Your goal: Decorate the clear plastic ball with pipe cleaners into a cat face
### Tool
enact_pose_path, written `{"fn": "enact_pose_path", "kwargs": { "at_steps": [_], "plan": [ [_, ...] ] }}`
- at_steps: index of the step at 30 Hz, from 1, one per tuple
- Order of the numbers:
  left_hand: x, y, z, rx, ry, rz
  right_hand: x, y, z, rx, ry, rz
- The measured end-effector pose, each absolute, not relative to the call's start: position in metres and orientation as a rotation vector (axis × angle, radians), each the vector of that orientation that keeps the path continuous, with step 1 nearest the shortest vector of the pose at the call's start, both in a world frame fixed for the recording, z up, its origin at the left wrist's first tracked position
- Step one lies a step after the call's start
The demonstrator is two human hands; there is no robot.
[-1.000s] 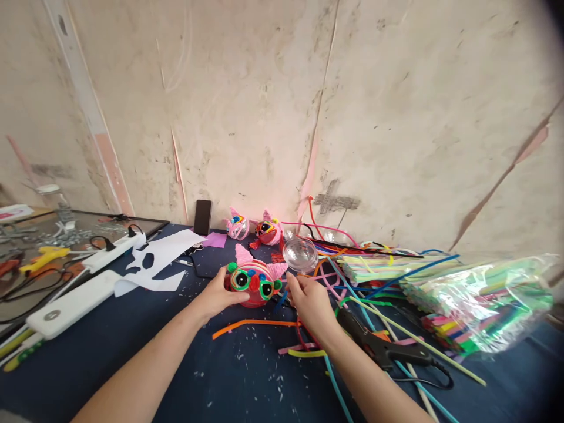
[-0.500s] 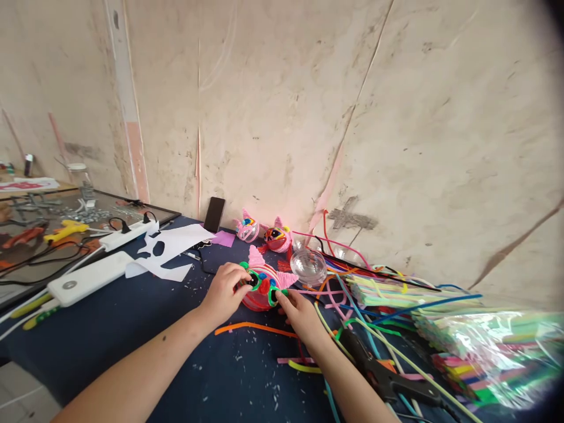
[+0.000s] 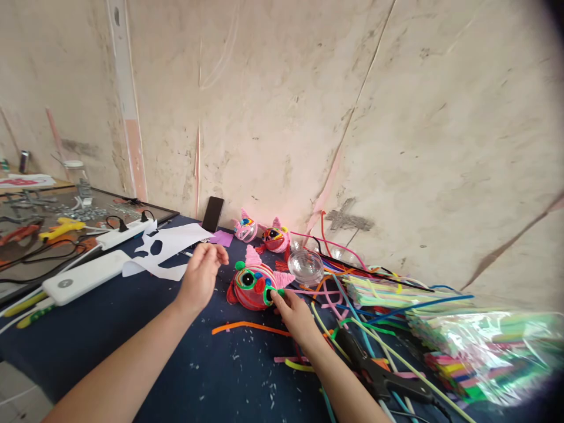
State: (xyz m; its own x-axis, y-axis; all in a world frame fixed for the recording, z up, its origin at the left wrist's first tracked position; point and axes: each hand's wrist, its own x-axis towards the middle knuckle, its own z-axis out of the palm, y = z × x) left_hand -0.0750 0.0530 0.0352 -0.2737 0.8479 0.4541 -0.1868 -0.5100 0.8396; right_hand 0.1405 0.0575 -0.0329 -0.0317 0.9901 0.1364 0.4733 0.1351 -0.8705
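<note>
Dark blue table (image 3: 200, 367) — pink-eared ornament (image 3: 252, 288), orange strip (image 3: 249, 325), cut white paper (image 3: 178, 242), scattered pale scraps (image 3: 272, 405).

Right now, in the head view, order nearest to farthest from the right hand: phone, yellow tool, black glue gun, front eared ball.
1. Front eared ball, touching the right hand
2. Black glue gun, right side
3. Phone, back left
4. Yellow tool, far left
</note>
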Motion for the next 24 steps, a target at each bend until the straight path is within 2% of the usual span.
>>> {"fn": "enact_pose_path", "kwargs": {
  "at_steps": [5, 8, 10, 12, 14, 18, 21, 24],
  "plan": [
    [-0.113, 0.044, 0.06, 1.111, 0.656, 2.199, 0.142, 0.06, -0.034, -1.441, -1.572, 0.865],
    [-0.142, 0.043, 0.053, 1.138, 1.004, 2.305, 0.143, 0.061, -0.031, -1.425, -1.535, 0.915],
    [-0.154, 0.046, 0.04, 1.238, 1.438, 2.206, 0.143, 0.06, -0.028, -1.41, -1.509, 0.955],
    [-0.155, 0.051, 0.026, 1.29, 1.532, 2.071, 0.143, 0.059, -0.025, -1.398, -1.483, 0.991],
    [-0.143, 0.057, 0.013, 1.396, 1.435, 1.633, 0.142, 0.057, -0.022, -1.377, -1.461, 1.023],
    [-0.101, 0.068, -0.003, 1.431, 1.197, 1.262, 0.138, 0.05, -0.021, -1.288, -1.437, 1.073],
    [-0.077, 0.07, -0.002, 1.43, 0.993, 1.111, 0.137, 0.046, -0.018, -1.213, -1.412, 1.079],
    [-0.066, 0.067, 0.008, 1.392, 0.836, 1.147, 0.139, 0.044, -0.01, -1.073, -1.308, 1.035]
  ]
}}
